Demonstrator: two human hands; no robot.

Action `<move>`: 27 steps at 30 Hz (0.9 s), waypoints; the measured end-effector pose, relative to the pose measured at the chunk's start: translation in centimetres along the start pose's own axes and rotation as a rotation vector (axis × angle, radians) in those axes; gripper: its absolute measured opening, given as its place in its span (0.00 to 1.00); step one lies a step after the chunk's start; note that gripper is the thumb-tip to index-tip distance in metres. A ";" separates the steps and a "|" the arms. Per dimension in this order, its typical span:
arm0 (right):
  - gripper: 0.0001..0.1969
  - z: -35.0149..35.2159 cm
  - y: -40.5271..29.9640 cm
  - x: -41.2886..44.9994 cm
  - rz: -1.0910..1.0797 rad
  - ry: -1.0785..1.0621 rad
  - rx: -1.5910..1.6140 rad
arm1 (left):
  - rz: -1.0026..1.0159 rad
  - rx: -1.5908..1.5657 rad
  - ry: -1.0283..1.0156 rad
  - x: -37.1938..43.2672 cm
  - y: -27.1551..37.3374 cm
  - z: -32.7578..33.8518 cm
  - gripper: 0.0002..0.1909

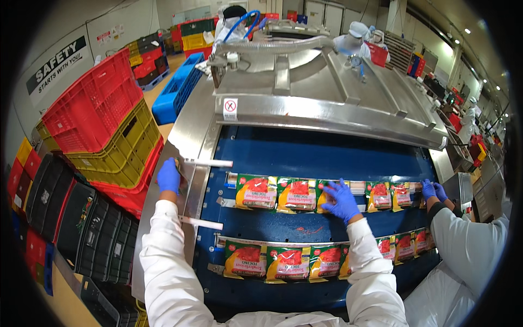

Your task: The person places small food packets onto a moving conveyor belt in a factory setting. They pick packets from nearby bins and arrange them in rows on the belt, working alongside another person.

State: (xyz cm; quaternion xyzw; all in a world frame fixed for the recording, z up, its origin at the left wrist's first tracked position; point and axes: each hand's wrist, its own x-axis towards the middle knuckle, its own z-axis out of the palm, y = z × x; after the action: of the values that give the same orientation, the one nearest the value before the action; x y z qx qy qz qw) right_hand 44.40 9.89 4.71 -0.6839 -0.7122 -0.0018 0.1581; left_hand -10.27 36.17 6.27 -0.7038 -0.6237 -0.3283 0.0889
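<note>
My left hand [168, 176], in a blue glove, is over the steel side ledge of the machine. A small coloured edge, perhaps of a pouch, shows beside its fingers; the rest is hidden. My right hand [342, 201], also gloved, rests with fingers spread on a green and yellow tocino pouch [322, 188], covering much of it. Left of that pouch, two more pouches, an outer one [256, 192] and a nearer one [297, 194], lie along a metal sealing bar [357, 187]. A front row holds several similar pouches [288, 263], partly behind my right forearm.
A co-worker's gloved hands [433, 191] are at the bar's right end. Beyond the blue belt [310, 149] stands the steel machine lid [286, 106]. Two pale strips [210, 163] jut over the belt's left edge. Stacked red and yellow crates [98, 106] stand at left.
</note>
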 end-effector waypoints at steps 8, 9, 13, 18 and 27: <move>0.42 -6.9 -14.2 -0.3 -0.338 0.323 0.085 | 0.465 -0.657 -0.822 -2.3 22.8 -13.7 0.07; 0.43 -8.0 -14.5 -0.1 -0.388 0.372 0.124 | 0.556 -0.840 -0.894 -3.3 25.8 -14.6 0.07; 0.33 -11.9 -11.4 -3.2 -0.267 0.441 0.276 | 0.467 -1.345 -1.104 -7.6 33.9 -16.1 0.27; 0.35 -11.8 -8.8 -8.5 0.164 0.584 1.042 | 0.154 -1.766 -1.280 -15.2 38.0 -14.5 0.50; 0.19 -8.3 0.4 -14.5 0.278 0.179 1.570 | 0.190 -1.494 -0.784 -21.3 43.2 -6.6 0.41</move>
State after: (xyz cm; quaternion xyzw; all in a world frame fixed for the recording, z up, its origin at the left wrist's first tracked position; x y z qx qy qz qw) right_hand 46.87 -6.04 9.22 -0.4528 -0.3985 0.4646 0.6483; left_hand 27.67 6.25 11.39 -0.6900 -0.1670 -0.3774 -0.5946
